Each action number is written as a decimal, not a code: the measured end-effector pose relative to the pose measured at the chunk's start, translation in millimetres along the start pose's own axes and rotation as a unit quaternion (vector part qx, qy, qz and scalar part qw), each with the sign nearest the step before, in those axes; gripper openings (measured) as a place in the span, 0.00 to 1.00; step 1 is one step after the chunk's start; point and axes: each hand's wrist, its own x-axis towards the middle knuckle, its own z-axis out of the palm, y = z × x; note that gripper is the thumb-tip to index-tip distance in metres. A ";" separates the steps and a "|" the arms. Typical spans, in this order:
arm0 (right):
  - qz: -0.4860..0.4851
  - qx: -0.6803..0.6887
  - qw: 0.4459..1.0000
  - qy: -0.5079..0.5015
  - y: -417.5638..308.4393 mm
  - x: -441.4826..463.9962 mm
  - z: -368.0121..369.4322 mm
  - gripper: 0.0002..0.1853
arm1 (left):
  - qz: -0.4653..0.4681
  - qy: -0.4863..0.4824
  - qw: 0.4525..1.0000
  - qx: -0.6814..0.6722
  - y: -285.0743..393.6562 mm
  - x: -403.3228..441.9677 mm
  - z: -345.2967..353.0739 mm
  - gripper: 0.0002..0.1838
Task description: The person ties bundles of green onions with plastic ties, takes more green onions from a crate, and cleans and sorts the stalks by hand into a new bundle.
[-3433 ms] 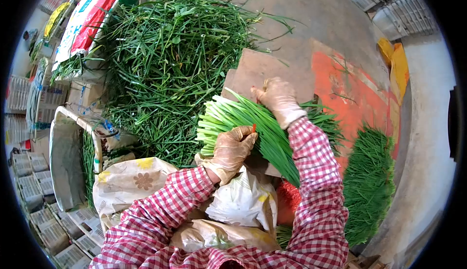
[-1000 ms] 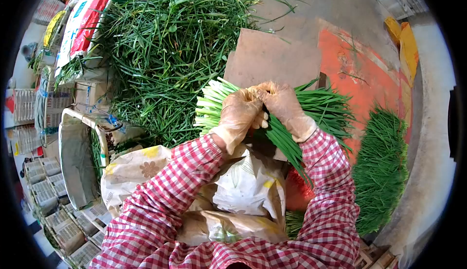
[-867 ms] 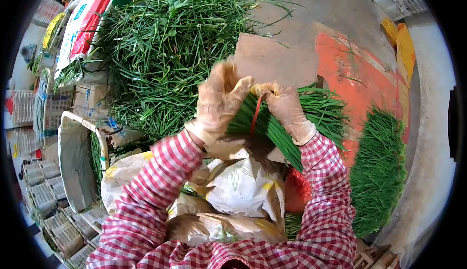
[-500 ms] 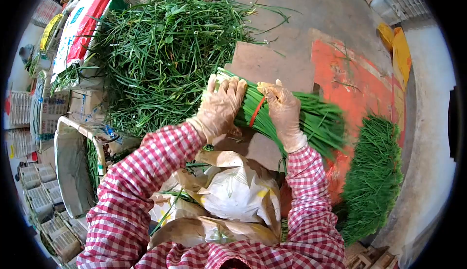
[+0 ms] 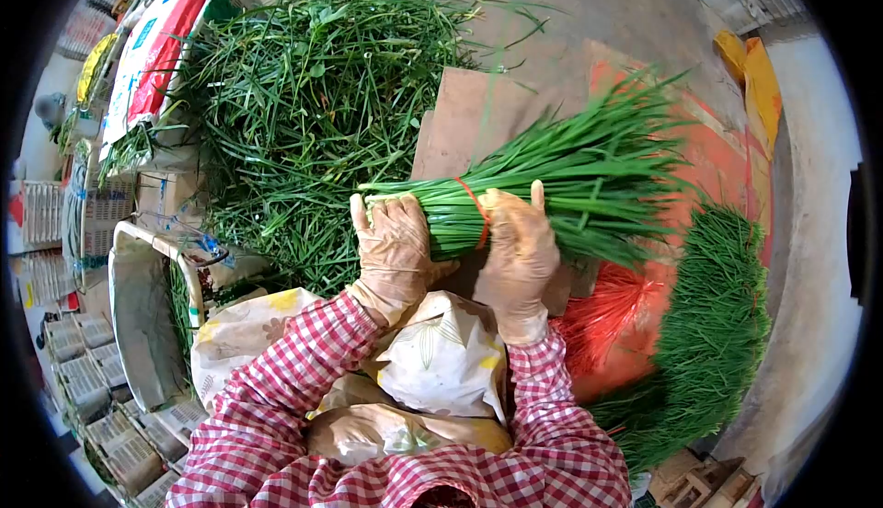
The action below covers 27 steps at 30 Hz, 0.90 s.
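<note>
One bunch of chives (image 5: 589, 177), ringed by one red band (image 5: 474, 212), is over brown cardboard (image 5: 452, 122). The gloved left hand (image 5: 394, 246) clasps its stem end; the gloved right hand (image 5: 520, 255) touches it beside the band, its grip too blurred to tell. One loose heap of greens (image 5: 313, 122) covers floor leftward. Rightward are one orange sheet (image 5: 727, 172), one red tangle of ties (image 5: 602, 315), and one white wall (image 5: 814, 159).
</note>
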 end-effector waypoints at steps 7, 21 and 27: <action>-0.174 -0.178 0.965 -0.085 -4.9 -8.9 8.9 0.08 | 0.233 0.095 0.922 -0.295 -7.6 10.1 14.3 0.36; -0.175 -0.122 0.971 -0.106 -2.3 9.7 34.5 0.11 | 0.071 0.105 0.992 0.004 20.2 14.6 46.9 0.35; -0.112 -0.062 0.992 -0.011 -11.3 43.2 17.7 0.15 | 0.035 -0.056 0.980 -0.188 -10.1 89.5 13.3 0.22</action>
